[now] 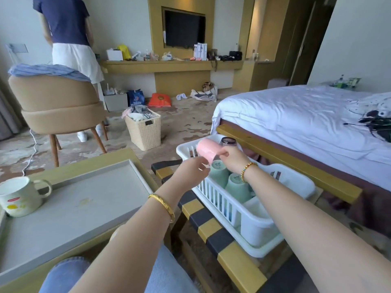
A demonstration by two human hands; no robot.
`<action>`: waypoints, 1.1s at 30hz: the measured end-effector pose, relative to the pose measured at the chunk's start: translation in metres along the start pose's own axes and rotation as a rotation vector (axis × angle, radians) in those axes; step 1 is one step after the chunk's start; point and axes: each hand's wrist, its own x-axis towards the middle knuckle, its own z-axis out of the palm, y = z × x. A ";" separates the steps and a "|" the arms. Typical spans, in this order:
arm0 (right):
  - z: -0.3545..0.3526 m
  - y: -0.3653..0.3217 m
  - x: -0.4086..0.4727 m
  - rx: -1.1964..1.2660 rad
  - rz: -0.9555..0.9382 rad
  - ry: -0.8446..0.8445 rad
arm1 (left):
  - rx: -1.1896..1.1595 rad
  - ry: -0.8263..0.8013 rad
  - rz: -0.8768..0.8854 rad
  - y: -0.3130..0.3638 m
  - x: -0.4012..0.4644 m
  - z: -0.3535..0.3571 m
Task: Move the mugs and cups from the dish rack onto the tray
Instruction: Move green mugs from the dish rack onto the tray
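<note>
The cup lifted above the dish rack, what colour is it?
Pink cup, seen in the head view.

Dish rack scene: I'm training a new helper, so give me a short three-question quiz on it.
1. True or false: the tray already holds a mug.
2. Which hand grips the pink cup: (a) left, (b) right?
3. How many green cups sit upside down in the rack?

Key: 1 true; 2 b, with the left hand close beside the cup; 3 two.
</note>
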 end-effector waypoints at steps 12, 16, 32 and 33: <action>-0.015 0.075 0.000 0.208 0.091 0.035 | 0.124 -0.207 0.060 0.040 0.020 0.079; -0.010 0.087 -0.002 0.248 0.120 0.031 | 0.234 -0.185 0.038 0.039 0.021 0.091; 0.002 0.099 -0.009 0.279 0.050 0.127 | 0.237 -0.079 0.009 0.039 0.018 0.100; 0.003 0.098 -0.010 0.303 0.039 0.144 | 0.212 -0.085 0.011 0.039 0.017 0.099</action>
